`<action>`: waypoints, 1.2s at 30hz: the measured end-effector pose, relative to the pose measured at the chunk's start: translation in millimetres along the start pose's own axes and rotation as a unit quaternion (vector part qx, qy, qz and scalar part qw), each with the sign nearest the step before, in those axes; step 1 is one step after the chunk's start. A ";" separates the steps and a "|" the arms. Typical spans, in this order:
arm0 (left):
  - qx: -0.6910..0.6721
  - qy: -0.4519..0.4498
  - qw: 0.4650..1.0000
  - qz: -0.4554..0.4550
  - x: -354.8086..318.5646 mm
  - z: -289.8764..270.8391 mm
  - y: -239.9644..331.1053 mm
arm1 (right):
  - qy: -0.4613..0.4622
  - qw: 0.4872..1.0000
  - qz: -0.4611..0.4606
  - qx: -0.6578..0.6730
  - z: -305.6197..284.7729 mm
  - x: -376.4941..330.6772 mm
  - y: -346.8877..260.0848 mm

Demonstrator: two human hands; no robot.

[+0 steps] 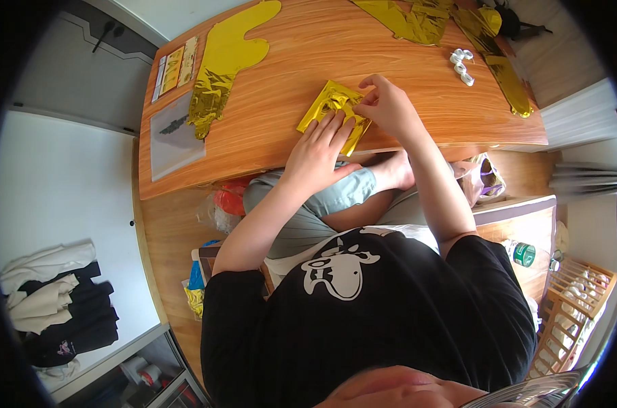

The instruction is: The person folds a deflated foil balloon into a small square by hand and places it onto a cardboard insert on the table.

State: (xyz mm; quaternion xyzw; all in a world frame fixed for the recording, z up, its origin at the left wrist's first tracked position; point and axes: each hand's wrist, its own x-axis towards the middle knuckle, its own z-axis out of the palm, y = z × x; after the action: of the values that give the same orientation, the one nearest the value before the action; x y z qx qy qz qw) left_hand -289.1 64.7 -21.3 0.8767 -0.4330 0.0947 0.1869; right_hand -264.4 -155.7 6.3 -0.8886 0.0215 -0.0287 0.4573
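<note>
A gold foil balloon (316, 109), folded into a flat, shiny packet, lies near the front edge of the wooden table. My left hand (315, 151) rests on it with fingers stretched out, pressing the foil. At the packet's right side, my right hand (388, 105) has its fingers bent together in a pinch at the foil's edge. The fingertips partly hide the contact. Left of my hands, another gold foil balloon (235, 47) lies flat, its lower end crumpled. More flat gold foil balloons (417, 26) spread along the far right of the table.
The wooden table (281, 75) carries a printed card (174, 70) and a clear plastic sleeve (176, 153) at left. Small white ribbon rolls (462, 66) sit at right. Beside me are a green-labelled bottle (523, 254) and a wooden-slatted basket (571, 309). Clothes (57, 306) hang at left.
</note>
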 end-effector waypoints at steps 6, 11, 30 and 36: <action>0.018 0.001 1.000 -0.001 -0.1 0.2 1.7 | 0.071 0.992 -0.074 0.068 2.0 -22.5 6.1; 0.020 0.000 1.000 -0.001 -0.2 1.7 1.3 | 0.111 0.965 -0.213 -0.100 -2.2 -38.4 19.0; 0.003 0.013 1.000 -0.004 -0.7 2.4 0.8 | 0.009 0.994 -0.103 -0.030 -1.5 -16.1 16.1; 0.024 0.000 1.000 -0.005 -0.6 3.7 0.6 | 0.026 0.987 -0.106 -0.115 -0.5 -14.9 8.9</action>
State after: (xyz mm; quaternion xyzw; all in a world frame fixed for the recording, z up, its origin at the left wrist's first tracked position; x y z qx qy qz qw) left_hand -289.8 63.3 -24.7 0.8833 -0.4258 0.1037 0.1665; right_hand -279.5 -160.4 -1.1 -0.9314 -0.0577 -0.0970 0.3461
